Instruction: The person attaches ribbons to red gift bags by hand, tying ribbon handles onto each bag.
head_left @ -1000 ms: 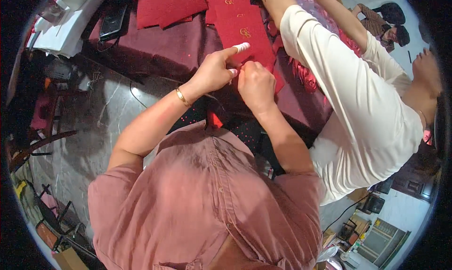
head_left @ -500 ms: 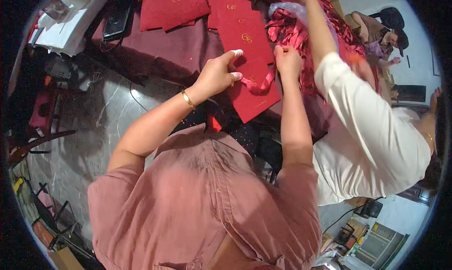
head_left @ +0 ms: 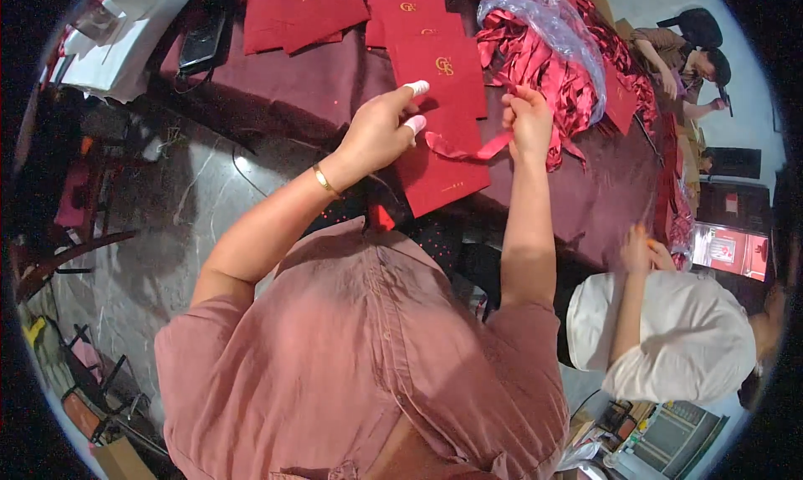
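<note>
A red card folder (head_left: 439,174) with gold print lies in front of me, overlapping others of its kind. My left hand (head_left: 376,133), wearing white covers on thumb and forefinger, is at the folder's left edge. Those two fingertips are apart with nothing visible between them; the other fingers are partly hidden. Above the folder's right side, my right hand (head_left: 530,122) pinches a red satin ribbon (head_left: 468,154). One length of it droops leftward across the folder, its free end near my left thumb. Behind my right hand is a heap of red ribbons (head_left: 523,53) with a clear plastic bag (head_left: 569,41).
More red folders (head_left: 305,15) lie farther back on the dark red tablecloth (head_left: 335,87). A black phone (head_left: 201,41) rests at the left. Close on my right is a co-worker in white (head_left: 669,333), hands around something orange. Another person (head_left: 682,61) is farther off.
My right hand has moved slightly right, drawing the ribbon along. The co-worker's arm has withdrawn from across the table, uncovering the ribbon heap. My left hand has barely moved.
</note>
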A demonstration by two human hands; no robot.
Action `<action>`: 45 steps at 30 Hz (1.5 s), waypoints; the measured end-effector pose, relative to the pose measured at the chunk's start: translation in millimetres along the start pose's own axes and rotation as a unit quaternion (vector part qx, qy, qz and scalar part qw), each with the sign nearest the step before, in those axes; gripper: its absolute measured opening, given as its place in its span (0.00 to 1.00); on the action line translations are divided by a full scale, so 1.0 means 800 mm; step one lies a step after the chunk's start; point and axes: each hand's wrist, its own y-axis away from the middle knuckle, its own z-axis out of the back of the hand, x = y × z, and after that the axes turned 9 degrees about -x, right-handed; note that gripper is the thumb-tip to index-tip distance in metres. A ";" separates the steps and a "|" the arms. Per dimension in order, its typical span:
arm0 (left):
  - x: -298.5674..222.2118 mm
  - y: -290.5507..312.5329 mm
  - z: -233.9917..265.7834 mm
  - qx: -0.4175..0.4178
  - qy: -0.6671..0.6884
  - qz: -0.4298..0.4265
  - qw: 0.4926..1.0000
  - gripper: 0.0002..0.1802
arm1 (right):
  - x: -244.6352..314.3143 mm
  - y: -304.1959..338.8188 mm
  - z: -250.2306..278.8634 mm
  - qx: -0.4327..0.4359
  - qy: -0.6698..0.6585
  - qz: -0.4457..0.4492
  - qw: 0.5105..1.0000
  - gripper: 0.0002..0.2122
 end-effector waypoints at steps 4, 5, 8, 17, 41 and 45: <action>-0.004 -0.014 -0.011 -0.008 -0.036 -0.057 0.998 0.29 | 0.006 0.034 0.019 0.101 -0.011 0.002 0.995 0.06; -0.006 -0.018 -0.015 -0.010 -0.060 -0.098 0.993 0.30 | 0.007 0.048 0.012 0.101 0.030 0.034 0.994 0.05; -0.005 -0.031 -0.025 0.018 -0.073 -0.115 0.990 0.31 | 0.005 0.075 0.003 0.125 0.156 0.114 0.973 0.04; -0.011 -0.043 -0.025 0.143 0.147 0.128 0.970 0.35 | 0.003 0.087 0.001 0.122 0.229 0.317 0.912 0.06; -0.029 -0.031 -0.023 0.117 0.158 0.093 0.976 0.39 | 0.008 0.104 -0.017 0.055 0.242 0.407 0.879 0.05; -0.035 -0.030 -0.021 0.117 0.157 0.100 0.976 0.39 | 0.013 0.108 -0.018 0.035 0.252 0.401 0.880 0.04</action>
